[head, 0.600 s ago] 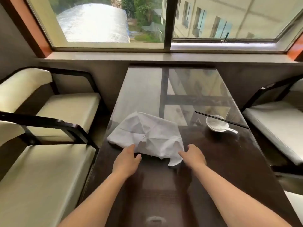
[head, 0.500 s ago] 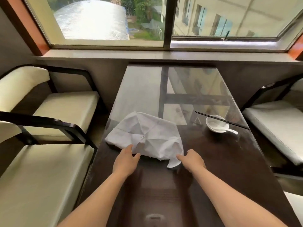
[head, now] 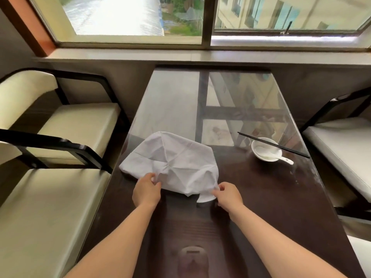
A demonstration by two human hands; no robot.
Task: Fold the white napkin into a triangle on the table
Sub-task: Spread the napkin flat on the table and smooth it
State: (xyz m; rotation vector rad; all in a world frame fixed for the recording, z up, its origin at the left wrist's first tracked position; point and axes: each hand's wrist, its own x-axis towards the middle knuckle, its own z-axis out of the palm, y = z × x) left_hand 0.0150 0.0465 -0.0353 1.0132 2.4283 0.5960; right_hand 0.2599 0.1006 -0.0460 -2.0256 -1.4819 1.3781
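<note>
A crumpled white napkin (head: 172,163) lies in a rumpled heap on the dark glass-topped table (head: 271,207), left of its middle. My left hand (head: 146,190) pinches the napkin's near edge at the left. On the right, my right hand (head: 228,194) grips the near corner, where a small flap of cloth hangs down by the fingers. Both hands sit at the napkin's near side, about a napkin's width apart.
A white bowl (head: 265,149) with a white spoon and black chopsticks (head: 273,144) across it stands at the table's right side. Cream cushioned chairs (head: 60,133) with black frames flank the table on both sides. A window sill (head: 200,57) runs behind the far end.
Both hands have closed onto the napkin's near edge; before they were just reaching it. The napkin has been drawn slightly toward me.
</note>
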